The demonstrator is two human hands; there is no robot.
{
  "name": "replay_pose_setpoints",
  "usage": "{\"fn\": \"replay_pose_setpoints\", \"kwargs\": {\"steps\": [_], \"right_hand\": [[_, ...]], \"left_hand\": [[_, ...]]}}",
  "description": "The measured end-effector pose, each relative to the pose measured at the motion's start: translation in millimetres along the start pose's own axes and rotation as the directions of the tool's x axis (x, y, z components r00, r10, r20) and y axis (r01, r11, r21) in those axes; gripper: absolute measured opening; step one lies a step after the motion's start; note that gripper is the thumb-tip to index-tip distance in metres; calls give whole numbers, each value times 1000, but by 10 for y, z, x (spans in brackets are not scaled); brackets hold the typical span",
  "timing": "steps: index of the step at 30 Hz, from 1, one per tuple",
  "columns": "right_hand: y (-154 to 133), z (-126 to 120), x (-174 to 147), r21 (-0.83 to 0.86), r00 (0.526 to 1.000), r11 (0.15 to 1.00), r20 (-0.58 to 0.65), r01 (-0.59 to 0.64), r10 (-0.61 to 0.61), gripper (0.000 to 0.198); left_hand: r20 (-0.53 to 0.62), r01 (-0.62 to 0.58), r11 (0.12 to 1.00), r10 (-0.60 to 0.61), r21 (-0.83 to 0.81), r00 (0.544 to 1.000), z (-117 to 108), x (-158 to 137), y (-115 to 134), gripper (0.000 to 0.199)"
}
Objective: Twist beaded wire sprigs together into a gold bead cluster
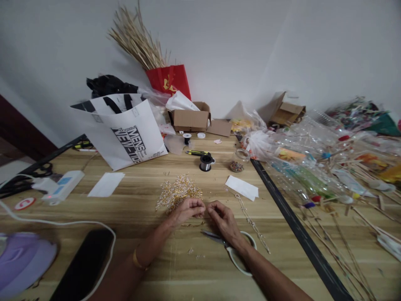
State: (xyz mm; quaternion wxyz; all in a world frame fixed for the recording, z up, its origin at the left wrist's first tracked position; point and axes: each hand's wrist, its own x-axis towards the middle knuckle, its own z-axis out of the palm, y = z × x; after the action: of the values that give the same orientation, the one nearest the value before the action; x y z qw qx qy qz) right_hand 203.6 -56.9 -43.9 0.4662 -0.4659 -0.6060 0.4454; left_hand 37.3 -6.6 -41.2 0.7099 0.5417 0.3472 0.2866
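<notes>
My left hand (191,208) is closed in a pinch in front of a heap of gold and silver chain (178,193). Close beside it, my right hand (221,216) also pinches with its fingertips. Whatever they hold is too small to make out. A pair of scissors (239,264) with white handles lies partly beneath my right wrist, blades pointing left. A short gold chain (192,225) rests just below the hands. To the right stretches a longer silver chain (254,227). Several tiny clear bits (196,254) are scattered nearer to me.
Behind the hands stand a wire spool (205,163), a black thread spool (187,139) and a jar of beads (236,166). A white bag (128,133) stands at left, by a power strip (64,187). Plastic bottles (294,184) and sticks crowd the right. A black phone (84,263) lies front left.
</notes>
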Motion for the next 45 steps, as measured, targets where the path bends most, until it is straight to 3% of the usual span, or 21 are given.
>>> {"fn": "replay_pose_setpoints", "kwargs": {"steps": [7, 16, 34, 45], "right_hand": [[10, -2, 1, 6, 1000, 1000, -12, -16, 16, 21], [23, 16, -2, 135, 996, 987, 20, -87, 85, 23], [4, 10, -3, 17, 1000, 1000, 20, -2, 2, 21], [-7, 3, -6, -38, 1000, 999, 10, 29, -29, 22]], "left_hand": [[-11, 0, 1000, 0, 29, 1000, 2, -26, 37, 36], [-8, 1, 999, -1, 41, 1000, -18, -20, 38, 36], [-15, 15, 997, -16, -73, 1000, 2, -44, 6, 32], [4, -5, 999, 5, -51, 1000, -7, -55, 20, 31]]}}
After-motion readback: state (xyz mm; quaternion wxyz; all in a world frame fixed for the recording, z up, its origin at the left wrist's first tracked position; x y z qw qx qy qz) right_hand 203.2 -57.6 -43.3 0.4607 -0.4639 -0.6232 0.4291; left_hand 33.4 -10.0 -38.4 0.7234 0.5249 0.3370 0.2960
